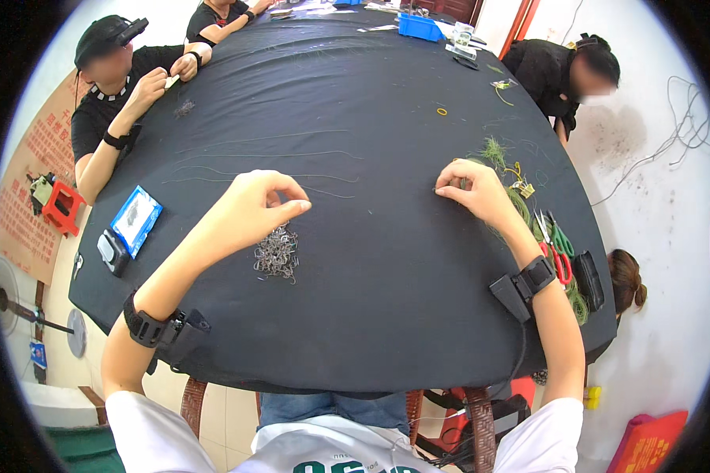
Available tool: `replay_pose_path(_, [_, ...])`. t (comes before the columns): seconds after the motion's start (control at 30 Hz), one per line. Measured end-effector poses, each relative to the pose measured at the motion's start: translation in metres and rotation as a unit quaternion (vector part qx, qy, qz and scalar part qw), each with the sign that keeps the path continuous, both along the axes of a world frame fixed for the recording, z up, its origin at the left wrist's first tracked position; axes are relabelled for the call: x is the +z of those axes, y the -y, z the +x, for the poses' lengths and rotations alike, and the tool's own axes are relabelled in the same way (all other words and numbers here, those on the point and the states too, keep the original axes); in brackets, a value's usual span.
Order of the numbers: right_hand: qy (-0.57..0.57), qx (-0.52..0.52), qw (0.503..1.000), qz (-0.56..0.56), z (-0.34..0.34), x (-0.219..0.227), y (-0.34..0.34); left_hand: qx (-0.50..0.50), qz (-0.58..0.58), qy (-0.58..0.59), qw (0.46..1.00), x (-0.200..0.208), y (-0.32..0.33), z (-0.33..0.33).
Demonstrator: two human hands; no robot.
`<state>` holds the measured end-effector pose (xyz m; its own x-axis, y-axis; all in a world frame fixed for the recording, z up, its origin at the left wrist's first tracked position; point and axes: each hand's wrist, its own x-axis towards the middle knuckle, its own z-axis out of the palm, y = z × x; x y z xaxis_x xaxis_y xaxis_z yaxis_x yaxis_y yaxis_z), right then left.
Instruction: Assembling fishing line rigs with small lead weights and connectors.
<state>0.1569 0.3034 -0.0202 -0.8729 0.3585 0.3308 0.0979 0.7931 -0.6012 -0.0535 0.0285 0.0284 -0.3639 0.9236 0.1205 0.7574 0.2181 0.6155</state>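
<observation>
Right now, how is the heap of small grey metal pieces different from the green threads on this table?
The grey metal pieces lie in one compact heap, while the green threads spread loosely along the table's right side. The metal pieces look short and bent; the green threads look fine and stringy. The pieces are near the left hand, the threads near the right hand. Both rest on black cloth.

Tablecloth (386, 292) matt fabric; heaped hooks (276, 254) dark metal; packet (136, 221) glossy plastic.

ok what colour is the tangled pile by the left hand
The tangled pile is dark, silvery grey; it shows best in the head view.
</observation>
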Motion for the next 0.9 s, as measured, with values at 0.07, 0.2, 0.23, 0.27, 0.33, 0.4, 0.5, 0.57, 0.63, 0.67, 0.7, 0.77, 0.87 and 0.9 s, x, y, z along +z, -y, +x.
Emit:
replay_pose_path(0.07, [-0.011,0.005,1.000,-0.014,-0.002,0.003,0.008,-0.033,0.018,0.001,0.999,-0.001,-0.007,0.008])
replay_pose_path(0.2, [-0.009,0.008,1.000,-0.024,-0.006,0.004,0.020,-0.070,0.018,0.042,0.997,0.004,-0.020,0.030])
replay_pose_path(0.23, [-0.003,0.012,0.999,-0.032,-0.005,0.006,0.024,-0.084,0.019,0.040,0.996,0.004,-0.024,0.035])
replay_pose_path(0.27, [0.002,0.018,0.999,-0.041,-0.005,0.009,0.030,-0.083,0.018,0.040,0.996,0.003,-0.028,0.037])
replay_pose_path(0.33, [0.007,0.021,0.999,-0.045,-0.006,0.012,0.041,-0.104,0.027,0.034,0.994,-0.007,-0.036,0.041])
replay_pose_path(0.4, [-0.025,0.051,0.998,-0.019,-0.008,0.009,0.051,-0.114,0.041,0.021,0.992,-0.019,-0.042,0.044])
replay_pose_path(0.5, [-0.034,0.070,0.996,-0.038,-0.007,0.009,0.067,-0.128,0.081,-0.005,0.988,-0.031,-0.048,0.051])
replay_pose_path(0.57, [-0.032,0.090,0.994,-0.046,-0.005,0.012,0.077,-0.127,0.076,0.026,0.989,-0.033,-0.049,0.054])
replay_pose_path(0.63, [-0.032,0.097,0.994,-0.045,-0.005,0.014,0.087,-0.126,0.066,0.074,0.987,-0.029,-0.048,0.057])
replay_pose_path(0.67, [-0.034,0.102,0.993,-0.044,-0.005,0.015,0.090,-0.125,0.065,0.075,0.987,-0.032,-0.048,0.055])
replay_pose_path(0.7, [-0.037,0.111,0.992,-0.047,-0.005,0.014,0.093,-0.139,0.089,0.081,0.983,-0.038,-0.049,0.054])
replay_pose_path(0.77, [-0.032,0.113,0.992,-0.049,-0.005,0.014,0.096,-0.153,0.110,0.088,0.978,-0.042,-0.049,0.052])
replay_pose_path(0.87, [-0.024,0.110,0.992,-0.062,-0.004,0.012,0.095,-0.150,0.101,0.081,0.980,-0.045,-0.048,0.052])
replay_pose_path(0.9, [-0.021,0.107,0.991,-0.072,-0.003,0.012,0.094,-0.132,0.104,0.114,0.979,-0.046,-0.047,0.053])
